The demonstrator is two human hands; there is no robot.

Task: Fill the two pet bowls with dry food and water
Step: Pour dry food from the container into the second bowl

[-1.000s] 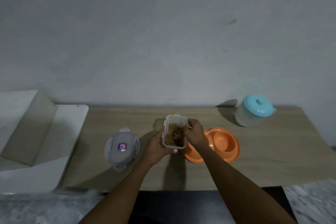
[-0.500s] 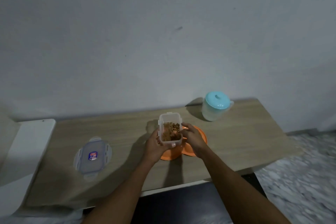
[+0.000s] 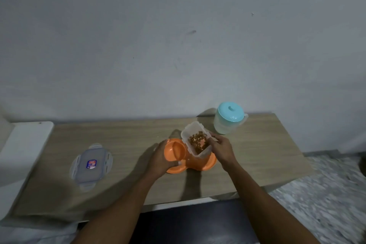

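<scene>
Orange plastic, the double pet bowl [image 3: 179, 153] sits mid-tabletop, near the front edge. The left hand [image 3: 161, 161] closes over its left rim. The right hand [image 3: 221, 149] grips a clear food container [image 3: 195, 138], tilted over the right bowl, brown dry food [image 3: 198, 141] inside. The container's lid [image 3: 92, 165] lies flat well to the left; its red-and-blue label is too small to read. A lidded turquoise water jug [image 3: 229, 118] stands by the wall, just behind the container. Bare wooden tabletop [image 3: 263, 150] stays open between lid and bowl and toward the right edge.
</scene>
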